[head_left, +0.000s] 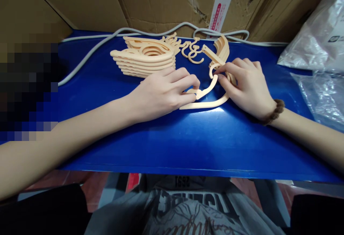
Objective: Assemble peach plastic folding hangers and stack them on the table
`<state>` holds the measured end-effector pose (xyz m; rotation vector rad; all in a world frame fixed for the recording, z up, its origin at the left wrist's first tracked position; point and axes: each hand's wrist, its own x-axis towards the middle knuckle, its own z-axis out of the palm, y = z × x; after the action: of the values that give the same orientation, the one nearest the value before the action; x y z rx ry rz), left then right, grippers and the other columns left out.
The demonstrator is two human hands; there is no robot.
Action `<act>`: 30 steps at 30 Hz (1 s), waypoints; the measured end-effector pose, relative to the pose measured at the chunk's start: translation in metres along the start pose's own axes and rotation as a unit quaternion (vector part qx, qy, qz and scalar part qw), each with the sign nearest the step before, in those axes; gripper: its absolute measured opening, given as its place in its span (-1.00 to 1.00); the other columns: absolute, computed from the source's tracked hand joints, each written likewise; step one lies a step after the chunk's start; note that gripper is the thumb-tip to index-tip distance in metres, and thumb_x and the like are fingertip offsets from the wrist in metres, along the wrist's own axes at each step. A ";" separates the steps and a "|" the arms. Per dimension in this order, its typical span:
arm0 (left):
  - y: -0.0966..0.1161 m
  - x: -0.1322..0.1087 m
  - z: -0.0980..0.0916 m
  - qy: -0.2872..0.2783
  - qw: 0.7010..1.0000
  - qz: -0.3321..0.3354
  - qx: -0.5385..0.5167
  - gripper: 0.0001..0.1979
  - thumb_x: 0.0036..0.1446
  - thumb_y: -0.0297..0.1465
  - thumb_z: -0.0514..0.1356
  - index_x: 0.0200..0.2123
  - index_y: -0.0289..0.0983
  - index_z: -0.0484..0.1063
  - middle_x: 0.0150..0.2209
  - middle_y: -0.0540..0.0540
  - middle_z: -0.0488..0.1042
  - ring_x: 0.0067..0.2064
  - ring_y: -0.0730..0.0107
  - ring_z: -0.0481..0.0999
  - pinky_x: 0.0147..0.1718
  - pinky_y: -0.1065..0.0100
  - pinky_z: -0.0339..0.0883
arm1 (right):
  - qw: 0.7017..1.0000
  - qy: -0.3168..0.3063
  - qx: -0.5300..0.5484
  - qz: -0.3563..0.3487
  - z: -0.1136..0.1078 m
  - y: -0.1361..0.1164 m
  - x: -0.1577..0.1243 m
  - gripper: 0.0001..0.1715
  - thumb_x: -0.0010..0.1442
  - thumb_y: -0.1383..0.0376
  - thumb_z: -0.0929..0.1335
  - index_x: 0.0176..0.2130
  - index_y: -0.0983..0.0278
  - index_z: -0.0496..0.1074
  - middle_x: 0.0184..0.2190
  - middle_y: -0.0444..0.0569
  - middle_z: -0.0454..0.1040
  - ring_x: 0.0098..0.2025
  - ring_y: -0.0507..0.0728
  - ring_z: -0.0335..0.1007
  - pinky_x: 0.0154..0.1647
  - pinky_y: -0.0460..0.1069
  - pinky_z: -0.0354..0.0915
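A pale orange plastic hanger [208, 103] lies on the blue table [172, 145] between my hands. My left hand [163, 93] is closed, its fingertips pinching the hanger's left middle part. My right hand [245, 84] is closed on the hanger's hook end, thumb and forefinger pinched at the hook. Behind my left hand lies a stack of several finished hangers [146, 57]. A smaller upright bunch of hanger bodies [221, 50] stands behind my right hand. Loose hooks [192, 50] lie between the two piles.
A white cable [88, 53] runs along the table's back edge. Cardboard boxes [166, 1] form a wall behind. Clear plastic bags [319, 48] sit at the right. A blurred patch covers the far left. The table's front edge is near my lap.
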<state>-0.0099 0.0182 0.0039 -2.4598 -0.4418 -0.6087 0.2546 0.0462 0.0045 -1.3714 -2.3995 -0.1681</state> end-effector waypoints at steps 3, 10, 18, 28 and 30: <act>0.000 0.000 0.001 -0.003 1.000 -0.004 0.005 -0.74 0.46 -0.52 0.03 -0.21 -0.28 0.52 -0.08 -0.13 0.60 -0.12 0.25 0.55 -0.21 0.27 0.42 | 1.000 0.004 0.000 -0.004 0.001 0.000 0.000 -0.65 0.40 0.22 0.22 -0.06 0.18 0.56 -0.20 0.12 0.55 -0.09 0.38 0.44 -0.01 0.27 0.20; -0.002 -0.002 0.000 -0.031 0.998 0.002 0.047 -0.67 0.47 -0.53 -0.01 -0.20 -0.25 0.56 -0.04 -0.10 0.60 -0.07 0.28 0.54 -0.19 0.29 0.42 | 1.000 0.021 0.002 -0.022 0.002 0.004 -0.001 -0.67 0.40 0.26 0.21 -0.07 0.17 0.54 -0.23 0.09 0.53 -0.11 0.35 0.43 -0.04 0.25 0.23; -0.002 -0.001 -0.005 -0.024 0.994 0.030 0.099 -0.75 0.41 -0.54 0.08 -0.25 -0.32 0.55 -0.07 -0.16 0.62 -0.12 0.23 0.54 -0.26 0.26 0.41 | 1.000 0.006 0.008 -0.003 0.000 -0.001 0.001 -0.68 0.40 0.24 0.23 -0.06 0.20 0.55 -0.23 0.11 0.53 -0.11 0.35 0.43 -0.02 0.24 0.20; 0.004 0.000 0.000 -0.067 0.995 -0.015 0.077 -0.67 0.45 -0.51 0.01 -0.26 -0.32 0.56 -0.08 -0.20 0.61 -0.09 0.17 0.58 -0.25 0.18 0.46 | 0.999 0.008 0.036 -0.003 0.001 0.000 0.002 -0.67 0.38 0.27 0.24 -0.10 0.20 0.58 -0.32 0.01 0.50 -0.22 0.24 0.41 -0.01 0.21 0.20; 0.004 0.000 -0.001 -0.065 0.995 -0.011 0.081 -0.67 0.45 -0.51 0.02 -0.27 -0.34 0.56 -0.09 -0.19 0.61 -0.10 0.17 0.59 -0.26 0.19 0.46 | 0.999 0.005 0.036 -0.001 0.001 0.000 0.002 -0.67 0.38 0.27 0.24 -0.09 0.21 0.59 -0.32 0.02 0.50 -0.22 0.25 0.41 0.00 0.20 0.20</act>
<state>-0.0083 0.0148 0.0028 -2.3496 -0.5483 -0.4052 0.2532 0.0480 0.0042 -1.3318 -2.3754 -0.0872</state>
